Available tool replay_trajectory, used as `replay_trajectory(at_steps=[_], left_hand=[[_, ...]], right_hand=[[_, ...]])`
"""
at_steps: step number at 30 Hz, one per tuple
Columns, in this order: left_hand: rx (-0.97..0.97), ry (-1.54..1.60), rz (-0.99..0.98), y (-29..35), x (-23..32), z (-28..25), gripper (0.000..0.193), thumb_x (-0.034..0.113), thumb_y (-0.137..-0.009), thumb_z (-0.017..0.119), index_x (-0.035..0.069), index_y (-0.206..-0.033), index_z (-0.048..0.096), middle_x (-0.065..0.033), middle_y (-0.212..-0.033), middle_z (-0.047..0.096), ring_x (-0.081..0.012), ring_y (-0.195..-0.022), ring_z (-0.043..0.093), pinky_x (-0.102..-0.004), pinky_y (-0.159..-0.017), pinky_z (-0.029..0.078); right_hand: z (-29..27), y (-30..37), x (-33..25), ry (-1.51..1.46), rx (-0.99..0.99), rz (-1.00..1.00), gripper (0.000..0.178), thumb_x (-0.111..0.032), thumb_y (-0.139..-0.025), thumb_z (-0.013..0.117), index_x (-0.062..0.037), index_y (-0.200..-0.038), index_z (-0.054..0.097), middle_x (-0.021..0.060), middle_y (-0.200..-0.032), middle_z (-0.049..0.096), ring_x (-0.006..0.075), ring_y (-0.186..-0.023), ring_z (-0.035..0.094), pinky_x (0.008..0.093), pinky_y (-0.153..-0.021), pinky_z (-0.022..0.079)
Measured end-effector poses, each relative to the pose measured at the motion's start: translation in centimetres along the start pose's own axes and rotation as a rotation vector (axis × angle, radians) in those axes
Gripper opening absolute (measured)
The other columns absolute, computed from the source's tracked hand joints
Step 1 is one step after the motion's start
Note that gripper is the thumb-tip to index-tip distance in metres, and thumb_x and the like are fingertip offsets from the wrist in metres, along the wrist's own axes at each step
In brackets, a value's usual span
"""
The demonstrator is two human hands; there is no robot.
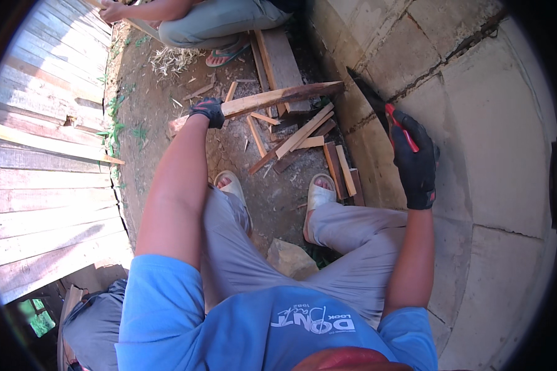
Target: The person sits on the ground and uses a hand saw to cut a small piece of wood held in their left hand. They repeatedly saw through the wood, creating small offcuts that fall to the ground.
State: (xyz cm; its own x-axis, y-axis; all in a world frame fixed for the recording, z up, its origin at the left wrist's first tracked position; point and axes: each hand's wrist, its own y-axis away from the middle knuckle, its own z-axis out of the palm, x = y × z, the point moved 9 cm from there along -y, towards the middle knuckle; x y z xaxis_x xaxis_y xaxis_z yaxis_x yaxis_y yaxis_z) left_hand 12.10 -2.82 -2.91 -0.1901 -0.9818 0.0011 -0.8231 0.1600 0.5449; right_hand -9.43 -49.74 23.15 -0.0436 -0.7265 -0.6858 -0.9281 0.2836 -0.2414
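My left hand (209,112), in a black glove, is closed around a long rough wooden board (275,98). The board lies crosswise in front of me, its right end close to the wall. My right hand (413,157), also gloved in black, grips the red handle of a handsaw (370,91). Its dark tapered blade points up and away along the wall, apart from the board. Several cut wood pieces (304,131) lie below and beyond the board, between my left hand and the wall.
A block wall (476,123) runs along my right, a plank surface (49,185) along my left. Ahead, a person (220,25) sits near thick timber (284,65) and wood shavings (173,59). A stone (291,258) lies between my legs. Another person's clothed leg (96,324) shows at lower left.
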Motion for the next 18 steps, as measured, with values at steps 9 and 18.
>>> replay_trajectory(at_steps=[9, 18], left_hand=[[-0.03, -0.002, -0.016, 0.1, 0.3, 0.0, 0.067, 0.028, -0.069, 0.088, 0.018, -0.133, 0.07, -0.015, -0.134, 0.071, -0.0349, -0.125, 0.068, -0.0463, -0.104, 0.056], [-0.035, -0.013, -0.066, 1.0, 0.7, -0.9, 0.06, 0.028, -0.077, 0.082, 0.016, -0.134, 0.069, -0.0129, -0.139, 0.07, -0.0333, -0.128, 0.066, -0.0462, -0.107, 0.054]], right_hand=[[0.0, 0.0, 0.3, 0.011, -0.011, 0.011, 0.025, -0.019, -0.097, 0.07, -0.0125, -0.122, 0.075, 0.0115, -0.118, 0.078, 0.0306, -0.109, 0.074, 0.0409, -0.097, 0.054], [0.2, 0.0, -0.1, 0.033, -0.017, -0.047, 0.026, -0.018, -0.1, 0.068, -0.0118, -0.124, 0.073, 0.0111, -0.121, 0.076, 0.0315, -0.113, 0.072, 0.0421, -0.101, 0.053]])
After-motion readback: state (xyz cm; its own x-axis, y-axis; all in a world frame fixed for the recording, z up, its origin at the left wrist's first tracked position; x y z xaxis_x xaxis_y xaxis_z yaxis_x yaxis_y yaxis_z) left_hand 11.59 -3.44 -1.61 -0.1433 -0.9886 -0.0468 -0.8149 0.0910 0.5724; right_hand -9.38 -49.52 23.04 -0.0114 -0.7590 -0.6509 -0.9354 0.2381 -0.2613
